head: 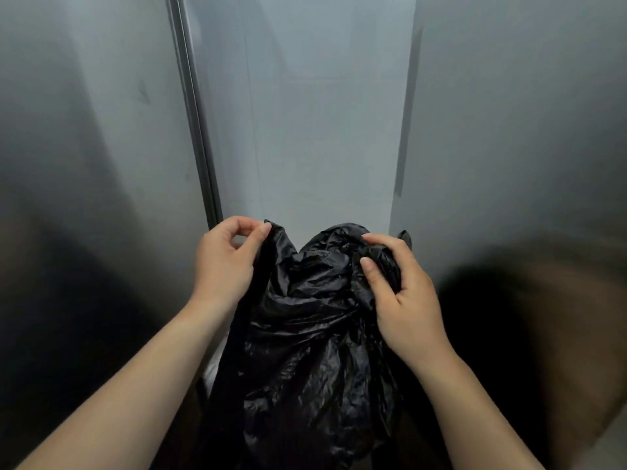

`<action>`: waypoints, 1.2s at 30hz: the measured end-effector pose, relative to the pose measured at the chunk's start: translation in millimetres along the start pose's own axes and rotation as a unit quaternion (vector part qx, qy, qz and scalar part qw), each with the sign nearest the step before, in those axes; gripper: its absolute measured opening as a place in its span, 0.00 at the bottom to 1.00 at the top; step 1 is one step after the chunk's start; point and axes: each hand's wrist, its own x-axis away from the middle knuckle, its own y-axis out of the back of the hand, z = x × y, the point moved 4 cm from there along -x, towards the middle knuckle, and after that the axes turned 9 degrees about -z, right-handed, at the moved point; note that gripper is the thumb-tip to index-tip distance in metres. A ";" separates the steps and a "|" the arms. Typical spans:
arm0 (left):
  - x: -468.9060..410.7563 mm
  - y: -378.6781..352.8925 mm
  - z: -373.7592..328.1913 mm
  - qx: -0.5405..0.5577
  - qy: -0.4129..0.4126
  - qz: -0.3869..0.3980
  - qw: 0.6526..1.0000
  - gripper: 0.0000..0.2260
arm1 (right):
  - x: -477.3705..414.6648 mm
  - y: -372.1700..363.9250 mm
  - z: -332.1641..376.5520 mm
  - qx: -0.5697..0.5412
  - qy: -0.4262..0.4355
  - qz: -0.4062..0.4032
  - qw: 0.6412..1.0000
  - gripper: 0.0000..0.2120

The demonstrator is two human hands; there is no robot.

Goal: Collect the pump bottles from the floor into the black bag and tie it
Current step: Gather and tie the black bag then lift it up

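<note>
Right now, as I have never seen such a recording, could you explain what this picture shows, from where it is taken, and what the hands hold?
There is no machine here: these are a person's two bare hands. The single picture comes from a camera worn on the head, looking forward and down. The left hand pinches one top edge of the black bag; the right hand grips a bunched part on the other side. The bag's top is not knotted. No pump bottles show. Behind stand grey wall panels.
</note>
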 end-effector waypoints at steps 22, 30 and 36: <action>-125.4 -128.8 76.8 0.102 0.020 0.090 0.990 0.04 | -112.5 -62.6 -60.8 0.082 0.015 -0.126 0.989 0.15; -57.5 -146.5 226.2 -0.066 0.090 0.179 0.978 0.11 | -71.4 -109.2 -166.1 0.159 -0.077 -0.036 0.984 0.17; -9.1 -134.2 279.8 -0.125 0.094 0.225 0.962 0.11 | -31.0 -127.0 -218.8 0.204 -0.137 0.018 0.969 0.18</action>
